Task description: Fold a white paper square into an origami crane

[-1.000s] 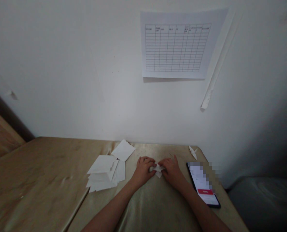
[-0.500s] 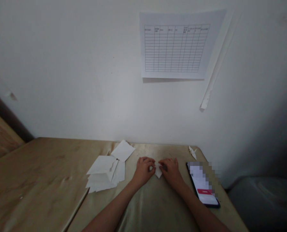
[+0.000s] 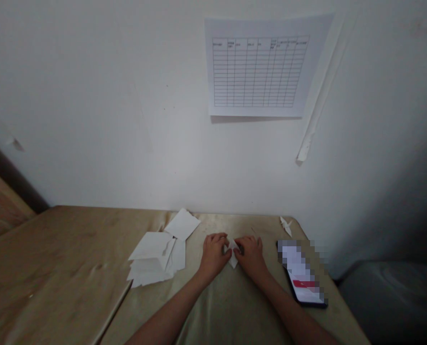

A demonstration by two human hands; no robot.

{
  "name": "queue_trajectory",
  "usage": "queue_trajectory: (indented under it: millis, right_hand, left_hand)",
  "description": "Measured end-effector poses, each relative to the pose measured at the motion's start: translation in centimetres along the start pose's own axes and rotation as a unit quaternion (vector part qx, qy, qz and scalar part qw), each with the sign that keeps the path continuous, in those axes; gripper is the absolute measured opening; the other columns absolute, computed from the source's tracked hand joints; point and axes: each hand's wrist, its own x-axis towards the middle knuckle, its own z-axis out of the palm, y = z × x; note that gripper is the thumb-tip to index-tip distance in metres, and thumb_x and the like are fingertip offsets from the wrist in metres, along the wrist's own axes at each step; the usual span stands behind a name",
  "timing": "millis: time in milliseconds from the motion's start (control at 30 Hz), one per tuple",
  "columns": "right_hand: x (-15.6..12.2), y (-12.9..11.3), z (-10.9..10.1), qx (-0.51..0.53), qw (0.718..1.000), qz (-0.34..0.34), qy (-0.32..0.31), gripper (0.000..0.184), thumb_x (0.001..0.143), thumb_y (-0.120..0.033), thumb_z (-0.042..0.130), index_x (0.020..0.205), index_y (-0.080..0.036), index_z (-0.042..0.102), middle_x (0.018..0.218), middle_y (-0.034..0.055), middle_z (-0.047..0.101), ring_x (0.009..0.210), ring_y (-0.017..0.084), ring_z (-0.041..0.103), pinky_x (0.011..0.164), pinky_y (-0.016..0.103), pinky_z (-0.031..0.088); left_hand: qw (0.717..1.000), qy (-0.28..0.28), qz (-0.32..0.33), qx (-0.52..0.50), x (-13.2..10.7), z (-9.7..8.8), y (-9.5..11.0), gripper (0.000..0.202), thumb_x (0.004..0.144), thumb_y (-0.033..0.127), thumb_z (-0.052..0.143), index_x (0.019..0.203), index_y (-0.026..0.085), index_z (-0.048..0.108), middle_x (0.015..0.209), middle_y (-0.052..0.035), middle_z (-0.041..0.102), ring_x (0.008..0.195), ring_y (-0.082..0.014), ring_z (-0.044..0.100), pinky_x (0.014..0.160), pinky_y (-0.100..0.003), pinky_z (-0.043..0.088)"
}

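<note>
The left hand [image 3: 214, 254] and the right hand [image 3: 250, 254] were curled in, thumbs and fingers pinching a small white paper [image 3: 233, 261] by its two sides. It sat right between them, so neither hand was nearer. Its long way seemed to run out from the person's body, with a pointy end toward the body, so the hands held it across its short way. Fingers hid part of it, and I could not tell if it touched the table [image 3: 231, 314]. Left of the left hand lay a pile of white papers [image 3: 151, 247], with a turned sheet [image 3: 183, 224] at its far corner. To the right lay a phone [image 3: 309, 296], and past it a little folded paper [image 3: 287, 227].
</note>
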Motion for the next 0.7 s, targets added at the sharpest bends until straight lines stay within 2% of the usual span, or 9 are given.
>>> queue_trajectory:
  millis: [200, 400, 567, 700]
  right_hand:
    - [0.2, -0.3, 0.0, -0.011, 1.000, 0.022, -0.015, 0.030, 0.081, -0.016, 0.057, 0.105, -0.027, 0.070, 0.109, 0.0062, 0.072, 0.114, 0.029, 0.056, 0.116, 0.058, 0.012]
    - [0.4, -0.1, -0.1, 0.008, 0.999, 0.027, -0.016, 0.031, 0.078, -0.015, 0.058, 0.105, -0.025, 0.070, 0.108, 0.0059, 0.072, 0.113, 0.028, 0.056, 0.116, 0.055, 0.011]
    - [0.5, 0.9, -0.5, 0.029, 0.998, -0.022, -0.046, 0.029, 0.077, -0.012, 0.057, 0.101, -0.023, 0.071, 0.106, 0.0047, 0.071, 0.111, 0.024, 0.056, 0.113, 0.044, 0.022]
    - [0.5, 1.4, -0.5, 0.017, 0.998, -0.040, -0.038, 0.023, 0.083, -0.016, 0.059, 0.101, -0.023, 0.071, 0.104, 0.0054, 0.070, 0.108, 0.023, 0.057, 0.113, 0.045, 0.023]
  left_hand:
    - [1.000, -0.008, -0.018, 0.008, 0.2, -0.2, 0.5, 0.010, 0.076, 0.020, 0.070, 0.085, 0.022, 0.073, 0.128, -0.0036, 0.068, 0.119, -0.0295, 0.053, 0.107, -0.047, 0.037]
    - [0.999, -0.016, -0.025, 0.019, 0.1, -0.2, 0.6, 0.021, 0.073, 0.017, 0.068, 0.093, 0.022, 0.073, 0.131, -0.0033, 0.067, 0.121, -0.0294, 0.051, 0.109, -0.045, 0.037]
    - [1.000, -0.016, 0.003, 0.016, 0.0, -0.1, 0.1, 0.029, 0.071, 0.013, 0.067, 0.097, 0.023, 0.072, 0.137, -0.0017, 0.062, 0.124, -0.0276, 0.050, 0.111, -0.046, 0.033]
    - [1.000, -0.009, 0.011, 0.006, 0.0, 0.0, -0.3, 0.022, 0.073, 0.016, 0.070, 0.093, 0.025, 0.072, 0.137, -0.0015, 0.062, 0.125, -0.0280, 0.050, 0.111, -0.047, 0.034]
